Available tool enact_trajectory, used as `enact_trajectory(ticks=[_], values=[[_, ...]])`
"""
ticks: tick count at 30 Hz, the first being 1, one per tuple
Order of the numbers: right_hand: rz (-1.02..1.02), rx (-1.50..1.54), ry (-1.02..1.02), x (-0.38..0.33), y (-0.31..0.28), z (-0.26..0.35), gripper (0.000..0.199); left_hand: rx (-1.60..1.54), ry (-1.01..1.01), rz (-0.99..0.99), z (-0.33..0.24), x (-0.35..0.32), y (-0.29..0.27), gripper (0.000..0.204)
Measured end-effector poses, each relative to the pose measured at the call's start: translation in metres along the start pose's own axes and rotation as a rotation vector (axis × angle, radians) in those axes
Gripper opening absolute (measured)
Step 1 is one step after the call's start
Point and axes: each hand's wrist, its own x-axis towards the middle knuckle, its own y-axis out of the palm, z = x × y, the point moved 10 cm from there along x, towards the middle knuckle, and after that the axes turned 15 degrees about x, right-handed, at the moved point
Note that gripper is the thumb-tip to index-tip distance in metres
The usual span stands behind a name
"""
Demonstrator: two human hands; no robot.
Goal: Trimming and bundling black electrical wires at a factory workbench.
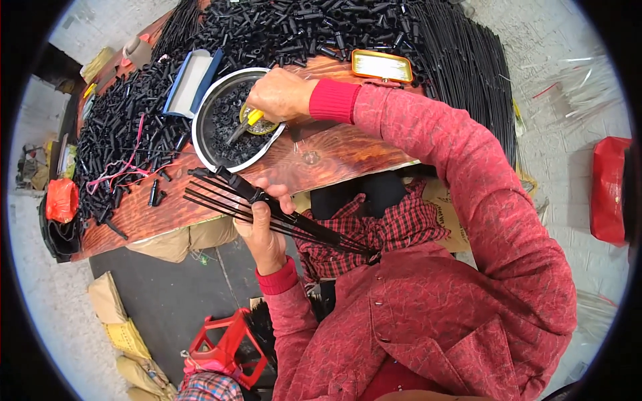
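Yellow-handled pliers (253, 118) are gripped in my right hand (277, 93), fingers closed round the handles. Their metal jaws point down and left over a round metal bowl (198, 137) of small black parts. A small round dish (263, 127) of tiny metal pieces sits inside the bowl, partly hidden by my hand. Nearer my body, my left hand (263, 230) is closed around a bundle of thin black rods (328, 234). The rods slant from upper left down to my lap. A black tubular fitting (231, 179) lies along the bundle at its upper end.
Black tubular parts (287, 30) are heaped across the wooden table (334, 157). Long black rods (468, 67) are stacked at right. A blue-and-white box (194, 80) and yellow-rimmed tin (381, 65) flank the bowl. A red plastic stool (227, 347) stands on the floor at lower left.
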Motion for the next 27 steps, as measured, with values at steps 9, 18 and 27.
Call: enact_trajectory(ticks=[9, 18, 27], values=[[0.009, 0.073, 0.022, -0.005, 0.000, -0.006, 0.021, -0.034, -0.013, -0.010, 0.001, 0.002, 0.005, 0.044], [-0.119, 0.342, 0.177, -0.013, -0.026, -0.021, 0.024, 0.007, -0.007, 0.010, -0.002, 0.011, 0.013, 0.039], [-0.158, 0.452, 0.219, -0.029, -0.029, -0.006, 0.022, 0.030, -0.018, 0.001, 0.001, 0.003, 0.017, 0.032]])
